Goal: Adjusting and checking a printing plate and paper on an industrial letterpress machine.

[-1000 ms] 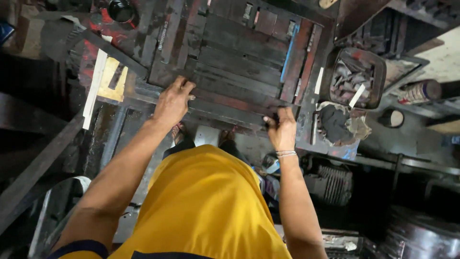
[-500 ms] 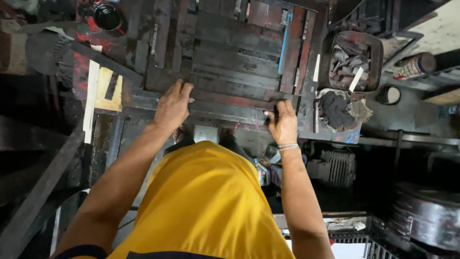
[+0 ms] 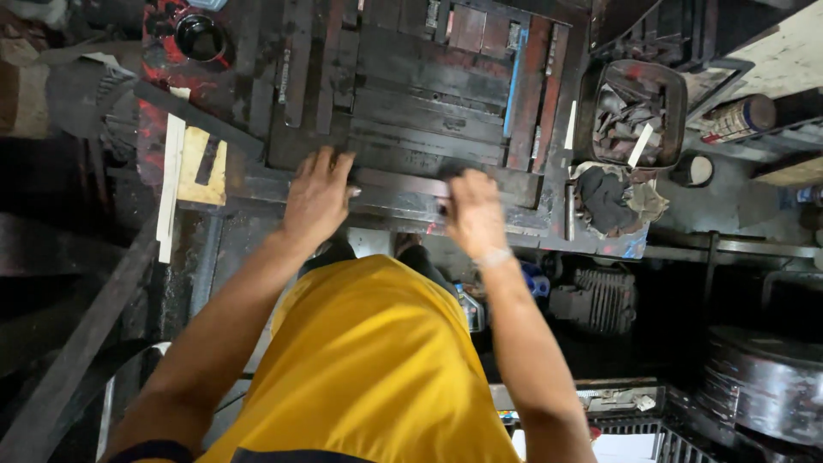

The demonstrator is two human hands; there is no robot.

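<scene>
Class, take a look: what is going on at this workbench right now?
A person in a yellow shirt leans over a dark metal bench laid with flat bars. The left hand and the right hand both press on a long metal bar at the bench's near edge. A tray of scraps and a rag lie to the right.

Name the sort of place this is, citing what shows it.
Probably a grimy metal or print workshop: a stained steel bench laid with dark metal bars, a tray of scrap pieces, and oily rags.
</scene>
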